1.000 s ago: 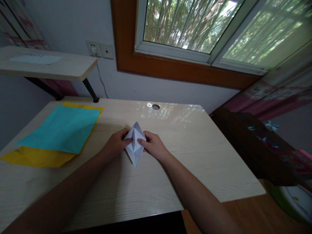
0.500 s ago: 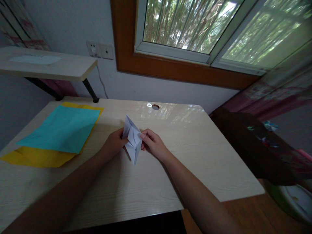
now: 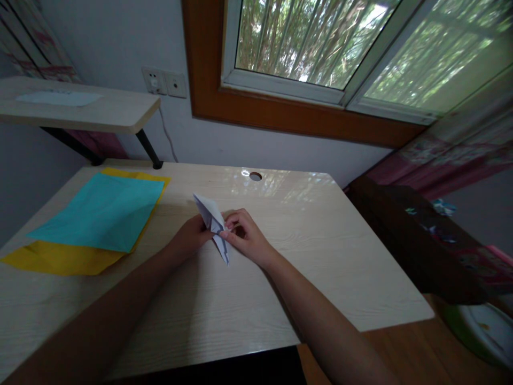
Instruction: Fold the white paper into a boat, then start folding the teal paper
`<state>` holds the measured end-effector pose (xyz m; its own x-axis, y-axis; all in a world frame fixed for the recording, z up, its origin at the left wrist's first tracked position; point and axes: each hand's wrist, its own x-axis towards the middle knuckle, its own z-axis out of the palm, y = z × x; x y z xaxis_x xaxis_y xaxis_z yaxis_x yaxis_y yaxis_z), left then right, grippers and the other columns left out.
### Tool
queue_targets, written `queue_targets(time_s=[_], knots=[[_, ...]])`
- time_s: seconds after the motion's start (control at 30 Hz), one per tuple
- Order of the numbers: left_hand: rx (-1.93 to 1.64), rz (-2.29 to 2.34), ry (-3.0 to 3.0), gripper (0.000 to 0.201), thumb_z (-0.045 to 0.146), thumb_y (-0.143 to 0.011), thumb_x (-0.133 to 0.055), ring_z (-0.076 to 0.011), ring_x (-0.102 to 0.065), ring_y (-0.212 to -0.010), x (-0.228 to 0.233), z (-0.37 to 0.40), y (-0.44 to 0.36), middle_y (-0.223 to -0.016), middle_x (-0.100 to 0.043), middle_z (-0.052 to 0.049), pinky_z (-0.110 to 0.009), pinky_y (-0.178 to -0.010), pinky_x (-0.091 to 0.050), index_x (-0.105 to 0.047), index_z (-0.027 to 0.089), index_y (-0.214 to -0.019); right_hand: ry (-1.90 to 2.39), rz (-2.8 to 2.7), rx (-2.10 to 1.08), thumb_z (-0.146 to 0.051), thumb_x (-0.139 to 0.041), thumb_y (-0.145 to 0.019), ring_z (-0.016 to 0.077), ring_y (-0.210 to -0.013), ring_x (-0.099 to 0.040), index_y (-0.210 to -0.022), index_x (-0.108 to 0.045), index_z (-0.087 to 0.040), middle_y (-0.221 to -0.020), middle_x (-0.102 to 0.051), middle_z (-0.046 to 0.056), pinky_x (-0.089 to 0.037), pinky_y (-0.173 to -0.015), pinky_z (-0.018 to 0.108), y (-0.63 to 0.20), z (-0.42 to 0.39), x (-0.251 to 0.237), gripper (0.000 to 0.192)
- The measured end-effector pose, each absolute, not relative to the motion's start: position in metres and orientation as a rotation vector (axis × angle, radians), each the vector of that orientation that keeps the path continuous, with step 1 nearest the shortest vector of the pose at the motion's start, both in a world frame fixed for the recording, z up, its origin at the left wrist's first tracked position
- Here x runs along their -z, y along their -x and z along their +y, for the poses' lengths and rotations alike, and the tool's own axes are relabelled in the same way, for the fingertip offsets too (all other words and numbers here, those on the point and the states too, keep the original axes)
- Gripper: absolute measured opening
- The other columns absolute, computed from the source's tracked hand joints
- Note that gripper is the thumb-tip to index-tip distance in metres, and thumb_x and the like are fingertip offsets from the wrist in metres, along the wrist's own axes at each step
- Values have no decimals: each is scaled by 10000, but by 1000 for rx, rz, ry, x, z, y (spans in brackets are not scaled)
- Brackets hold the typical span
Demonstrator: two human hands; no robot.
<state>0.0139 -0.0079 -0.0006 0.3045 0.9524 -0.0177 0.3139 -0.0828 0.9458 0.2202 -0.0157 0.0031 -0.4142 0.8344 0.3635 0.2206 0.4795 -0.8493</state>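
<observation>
The folded, pointed white paper (image 3: 211,209) had tilted leftward.
Your left hand (image 3: 189,236) and right hand (image 3: 247,238) pinched its opposite sides, probably to steady it.

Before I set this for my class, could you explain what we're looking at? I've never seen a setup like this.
There is no machine here, just a person's bare left hand and right hand. The view comes from a camera worn on that person's head, looking forward and down.

Both hands hold a piece of folded white paper between them, above a pale wood-grain desk. To the left, a blue sheet lies on top of a yellow sheet. Farther back on that side is a raised shelf with a white sheet on it; beyond the desk is a window.
</observation>
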Motion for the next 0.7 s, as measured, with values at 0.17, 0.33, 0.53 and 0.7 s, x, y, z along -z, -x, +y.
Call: queue_targets(time_s=[0.17,0.33,0.53,0.7], knots=[[-854,1033,-1353,566,359,-732,-742,-307,-662,-1163,0,-12,-19,-1214,-729,-112,-440,-1071,-455,-656,138,-1246,882,-1915,-841,-383,-731,-880,232,-1146,-564,-1028,-568,-259,-1127,-602,70,-464,-993,398,-220,-11,5,253],[-919,927,-1129,482,361,-727,-758,-285,-697,-1049,2,-16,-21,-1101,-751,-112,-402,-966,-517,-691,117,-1137,927,-1928,-786,-337,-748,-868,220,-1061,-579,-1057,-607,-257,-1085,-616,60,-470,-919,357,-222,-7,9,249],[-972,1165,-1062,354,451,-702,-830,-238,-713,-816,8,-11,-21,-803,-755,-58,-342,-808,-555,-749,131,-830,947,-1883,-860,-369,-741,-877,194,-918,-598,-963,-677,-231,-958,-648,39,-453,-808,308,-223,-8,7,175],[-1115,1092,-899,309,409,-671,-873,-180,-684,-742,10,-8,-21,-809,-746,-61,-294,-728,-561,-764,133,-761,994,-1654,-1148,-413,-738,-862,153,-768,-559,-923,-644,-214,-856,-637,1,-408,-686,271,-221,-10,8,228]])
